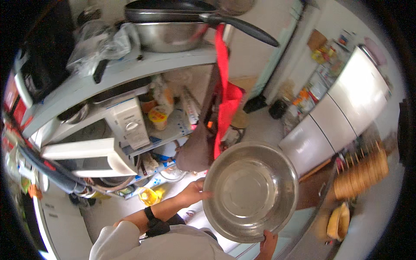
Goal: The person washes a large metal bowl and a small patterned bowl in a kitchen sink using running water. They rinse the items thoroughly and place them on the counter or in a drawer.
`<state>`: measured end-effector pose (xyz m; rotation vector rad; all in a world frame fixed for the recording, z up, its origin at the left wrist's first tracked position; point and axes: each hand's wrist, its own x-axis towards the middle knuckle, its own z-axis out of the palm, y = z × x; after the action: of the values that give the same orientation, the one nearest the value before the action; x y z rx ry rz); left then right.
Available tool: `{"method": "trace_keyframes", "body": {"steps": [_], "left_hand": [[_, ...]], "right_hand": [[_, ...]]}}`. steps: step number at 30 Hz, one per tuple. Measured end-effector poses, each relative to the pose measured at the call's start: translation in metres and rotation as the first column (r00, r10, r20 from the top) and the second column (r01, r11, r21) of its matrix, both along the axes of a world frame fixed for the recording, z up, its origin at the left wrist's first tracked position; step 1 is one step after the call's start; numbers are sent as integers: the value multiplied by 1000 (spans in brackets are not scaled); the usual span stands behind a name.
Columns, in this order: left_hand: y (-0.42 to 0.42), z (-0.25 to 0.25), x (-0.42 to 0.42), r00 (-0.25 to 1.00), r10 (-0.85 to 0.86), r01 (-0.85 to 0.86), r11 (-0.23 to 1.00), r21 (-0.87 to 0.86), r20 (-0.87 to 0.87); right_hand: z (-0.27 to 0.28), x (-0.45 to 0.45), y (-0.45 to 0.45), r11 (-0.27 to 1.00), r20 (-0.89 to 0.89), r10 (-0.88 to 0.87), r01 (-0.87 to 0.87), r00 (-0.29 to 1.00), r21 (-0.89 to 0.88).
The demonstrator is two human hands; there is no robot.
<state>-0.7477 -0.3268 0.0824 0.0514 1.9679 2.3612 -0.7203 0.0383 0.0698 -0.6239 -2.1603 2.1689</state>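
A round stainless steel basin [248, 183] with a wide rim is held up in front of my body. Nothing shows inside it, and light glints off its inner wall. My left hand [196, 193] grips its left rim, the thumb lying over the edge. At the lower right, my right hand [269, 242] pinches the rim from below; most of its fingers are hidden. Just beyond the basin, a red strap and bag [229, 104] hang from the shelf corner beside a brown cloth [195, 149].
A black frying pan [172, 14] rests on a steel pot [169, 37] atop the shelf [182, 60]. The microwave oven [130, 125] beneath has its door swung out. An oil bottle [149, 196] stands on the floor. On the right are a refrigerator [338, 113] and a wooden rack [362, 175].
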Motion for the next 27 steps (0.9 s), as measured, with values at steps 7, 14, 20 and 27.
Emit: {"method": "trace_keyframes", "body": {"steps": [7, 14, 20, 27], "left_hand": [[-15, 0, 44, 975, 156, -192, 949, -250, -157], [5, -11, 138, 837, 547, -526, 796, -299, -17], [31, 0, 217, 481, 758, -820, 567, -81, 440], [27, -33, 319, 162, 819, -945, 289, -152, 550]], "right_hand": [[-29, -63, -7, 959, -85, 260, -268, 962, -89], [-40, -87, -38, 786, -51, 597, -596, 801, -162], [-21, -64, -89, 513, 218, 853, -840, 475, -176], [-55, -29, -163, 183, 303, 949, -939, 91, -291]]}}
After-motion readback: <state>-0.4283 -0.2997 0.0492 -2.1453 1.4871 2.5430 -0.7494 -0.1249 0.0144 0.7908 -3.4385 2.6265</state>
